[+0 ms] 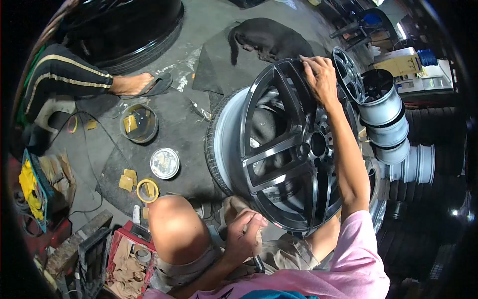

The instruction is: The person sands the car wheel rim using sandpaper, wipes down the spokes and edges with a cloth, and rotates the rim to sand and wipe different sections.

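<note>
A dark multi-spoke wheel rim stands tilted in front of my knees, leaning by a tyre with a pale silver barrel. My right hand grips the top edge of the rim, fingers bent over it, with the forearm crossing its right side. Near the rim's lower left edge, my left hand is closed, fingers curled together; what it holds, if anything, I cannot make out.
A bowl of water, a round can, a tape roll and sandpaper pieces lie left. A dog lies behind the rim. Another person's foot is upper left; stacked rims right; a red toolbox lower left.
</note>
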Demonstrator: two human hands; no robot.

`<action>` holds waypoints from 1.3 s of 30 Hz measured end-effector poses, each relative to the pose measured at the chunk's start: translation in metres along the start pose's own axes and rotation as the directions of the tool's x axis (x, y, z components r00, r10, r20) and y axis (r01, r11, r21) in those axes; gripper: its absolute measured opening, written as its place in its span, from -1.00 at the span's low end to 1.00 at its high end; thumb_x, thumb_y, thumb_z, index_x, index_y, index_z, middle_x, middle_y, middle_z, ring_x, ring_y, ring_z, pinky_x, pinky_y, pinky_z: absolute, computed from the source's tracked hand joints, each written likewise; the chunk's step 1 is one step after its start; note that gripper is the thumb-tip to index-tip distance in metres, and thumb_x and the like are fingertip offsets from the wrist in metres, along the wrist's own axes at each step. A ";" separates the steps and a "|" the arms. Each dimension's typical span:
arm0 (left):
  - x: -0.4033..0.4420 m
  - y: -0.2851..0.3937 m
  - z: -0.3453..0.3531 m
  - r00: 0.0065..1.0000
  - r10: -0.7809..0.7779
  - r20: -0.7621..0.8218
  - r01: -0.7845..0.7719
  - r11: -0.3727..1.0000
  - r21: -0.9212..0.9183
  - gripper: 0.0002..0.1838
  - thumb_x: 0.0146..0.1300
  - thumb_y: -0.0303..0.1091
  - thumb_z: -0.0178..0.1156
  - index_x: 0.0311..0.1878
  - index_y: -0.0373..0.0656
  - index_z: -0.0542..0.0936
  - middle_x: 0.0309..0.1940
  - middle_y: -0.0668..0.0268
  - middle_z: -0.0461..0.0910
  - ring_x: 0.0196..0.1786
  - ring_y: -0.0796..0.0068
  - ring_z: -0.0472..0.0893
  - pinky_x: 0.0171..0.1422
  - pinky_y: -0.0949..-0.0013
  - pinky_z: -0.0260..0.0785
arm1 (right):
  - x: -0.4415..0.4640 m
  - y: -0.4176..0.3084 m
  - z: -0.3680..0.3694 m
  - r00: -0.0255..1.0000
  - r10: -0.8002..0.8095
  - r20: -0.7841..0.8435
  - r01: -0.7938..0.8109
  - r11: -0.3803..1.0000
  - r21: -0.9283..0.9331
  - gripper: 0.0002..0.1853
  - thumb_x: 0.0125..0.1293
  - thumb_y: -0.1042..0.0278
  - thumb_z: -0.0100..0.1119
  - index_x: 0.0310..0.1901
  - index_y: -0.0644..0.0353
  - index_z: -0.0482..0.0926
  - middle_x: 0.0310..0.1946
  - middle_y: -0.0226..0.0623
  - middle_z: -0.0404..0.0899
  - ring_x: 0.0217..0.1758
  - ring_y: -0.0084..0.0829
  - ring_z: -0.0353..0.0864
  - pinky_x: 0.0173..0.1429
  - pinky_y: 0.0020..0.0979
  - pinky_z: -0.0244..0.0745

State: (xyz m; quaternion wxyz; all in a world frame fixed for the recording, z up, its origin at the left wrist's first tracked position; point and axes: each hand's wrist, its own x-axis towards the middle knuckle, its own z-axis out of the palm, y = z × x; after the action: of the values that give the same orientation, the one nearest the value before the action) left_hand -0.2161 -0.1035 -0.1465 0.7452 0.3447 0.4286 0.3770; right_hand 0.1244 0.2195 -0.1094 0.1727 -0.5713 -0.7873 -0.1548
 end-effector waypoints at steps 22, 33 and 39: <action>-0.002 -0.005 -0.001 0.996 -0.087 0.015 0.088 0.993 -0.078 -0.74 0.58 -0.40 0.13 -0.24 -0.29 0.69 -0.24 0.25 0.67 -0.08 0.47 0.65 0.12 0.36 0.45 | -0.003 -0.009 0.005 0.999 -0.027 -0.031 0.028 0.999 0.027 -0.73 0.51 0.28 0.24 0.07 0.16 0.83 -0.02 -0.21 0.78 0.10 -0.07 0.64 0.23 -0.09 0.53; -0.004 -0.009 -0.001 0.969 -0.243 -0.042 0.242 0.970 -0.031 -0.68 0.64 -0.30 0.14 -0.25 -0.29 0.69 -0.28 0.31 0.65 -0.31 0.54 0.60 -0.14 0.37 0.46 | -0.002 -0.005 0.005 0.994 -0.089 -0.066 0.083 0.993 -0.087 -0.71 0.44 0.17 0.30 0.07 0.04 0.85 -0.03 -0.28 0.78 0.19 -0.10 0.66 0.26 -0.06 0.57; -0.002 -0.007 -0.001 0.961 -0.268 -0.068 0.270 0.962 0.031 -0.64 0.65 -0.29 0.10 -0.23 -0.34 0.69 -0.27 0.27 0.67 -0.25 0.52 0.59 -0.07 0.43 0.43 | -0.097 0.138 -0.039 0.939 0.332 0.088 -0.276 0.881 -0.385 -0.62 0.54 -0.08 0.18 -0.06 -0.04 0.89 -0.14 -0.23 0.79 0.02 0.02 0.73 0.14 0.03 0.66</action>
State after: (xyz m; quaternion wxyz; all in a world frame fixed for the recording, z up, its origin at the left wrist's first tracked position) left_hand -0.2163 -0.1082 -0.1519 0.7686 0.2861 0.5022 0.2742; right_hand 0.2879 0.1613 -0.1120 0.0251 -0.7200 -0.6555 -0.2263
